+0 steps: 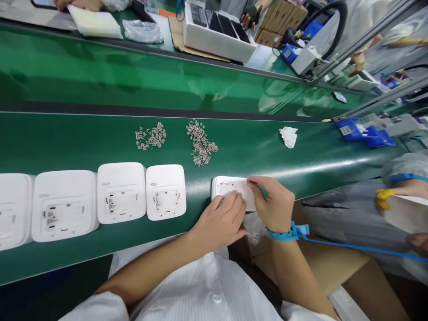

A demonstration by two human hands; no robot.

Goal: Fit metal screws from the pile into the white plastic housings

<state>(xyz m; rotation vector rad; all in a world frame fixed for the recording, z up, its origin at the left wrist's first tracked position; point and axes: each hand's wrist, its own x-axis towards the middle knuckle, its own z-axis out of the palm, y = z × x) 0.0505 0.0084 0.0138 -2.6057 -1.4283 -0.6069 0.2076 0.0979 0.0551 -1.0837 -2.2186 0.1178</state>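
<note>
A white plastic housing (pixel 241 183), rounded at the corners, lies near the table's front edge, partly covered by both hands. My left hand (pixel 220 218) rests on its near left part, fingers stretched over the surface and thumb apart. With thumb and index finger, my right hand (pixel 274 200) grips the housing's far right edge. A blue wrist strap (pixel 289 232) with a cord circles my right wrist. To the left stands a row of similar white housings, the nearest (pixel 180 191) showing a rectangular recess.
Two piles of small metal screws, left (pixel 152 136) and right (pixel 200 145), lie on the green table (pixel 240 138). Crumpled white paper (pixel 288 136) sits farther right, before blue bins (pixel 377 136). Beyond a ledge stands a white box (pixel 217 42). Other people work across and at right.
</note>
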